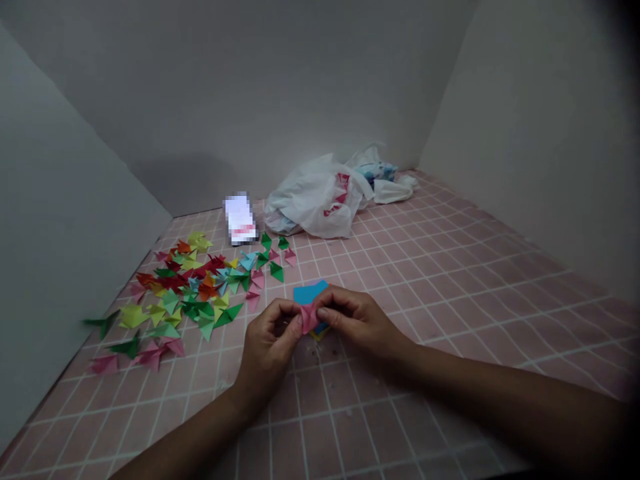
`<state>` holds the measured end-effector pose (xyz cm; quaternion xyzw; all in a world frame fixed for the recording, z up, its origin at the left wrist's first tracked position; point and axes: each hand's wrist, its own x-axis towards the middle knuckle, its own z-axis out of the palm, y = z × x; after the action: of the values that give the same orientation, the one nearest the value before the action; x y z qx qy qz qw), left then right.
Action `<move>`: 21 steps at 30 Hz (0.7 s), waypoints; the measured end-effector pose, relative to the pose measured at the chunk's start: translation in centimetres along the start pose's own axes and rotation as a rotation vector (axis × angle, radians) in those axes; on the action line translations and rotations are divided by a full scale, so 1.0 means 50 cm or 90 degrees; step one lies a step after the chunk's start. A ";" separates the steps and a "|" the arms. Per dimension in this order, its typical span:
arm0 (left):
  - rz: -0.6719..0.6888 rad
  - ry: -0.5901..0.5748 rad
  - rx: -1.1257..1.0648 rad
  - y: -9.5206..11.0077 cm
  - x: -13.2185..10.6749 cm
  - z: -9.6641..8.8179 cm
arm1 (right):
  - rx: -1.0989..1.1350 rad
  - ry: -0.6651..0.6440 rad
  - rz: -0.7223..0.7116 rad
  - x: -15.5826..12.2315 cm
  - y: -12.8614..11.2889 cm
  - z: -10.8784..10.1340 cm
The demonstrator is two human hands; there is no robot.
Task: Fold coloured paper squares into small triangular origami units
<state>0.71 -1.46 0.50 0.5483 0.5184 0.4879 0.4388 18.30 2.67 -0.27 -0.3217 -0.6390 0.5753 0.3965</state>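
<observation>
Between my two hands is a small pink folded paper (309,319), shaped like an origami bird in part. My left hand (273,340) pinches its left side between thumb and forefinger. On the other side, my right hand (363,323) pinches the right part the same way, thumb on the near face. Just beyond and below it lie blue paper sheets (307,293), partly covered by my right hand, with a yellow edge showing underneath. To the left spreads a group of folded paper cranes (197,310) in red, orange, yellow, green, blue and pink.
A lit phone (241,220), its screen blurred, leans near the back wall. Beside it sits a crumpled white plastic bag (320,197) with red print, and more bags (380,177) lie behind. Pale walls enclose the pink checked surface (475,300) at left, back and right.
</observation>
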 end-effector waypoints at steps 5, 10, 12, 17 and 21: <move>-0.007 0.005 -0.031 0.009 0.002 0.003 | -0.015 0.003 0.006 0.000 -0.004 -0.002; -0.016 0.006 0.009 0.008 0.007 0.001 | -0.050 -0.010 -0.018 0.001 -0.001 -0.004; -0.026 0.012 0.001 0.008 0.008 0.000 | -0.059 -0.016 -0.023 0.001 0.000 -0.005; -0.030 0.018 -0.053 0.012 0.011 0.000 | -0.081 -0.018 -0.032 0.003 0.002 -0.004; -0.027 -0.002 -0.047 0.015 0.012 -0.001 | -0.091 -0.019 -0.047 0.003 0.000 -0.004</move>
<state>0.76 -0.90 1.32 0.5210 0.5109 0.4967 0.4699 18.40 2.89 -0.27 -0.3166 -0.6960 0.5179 0.3837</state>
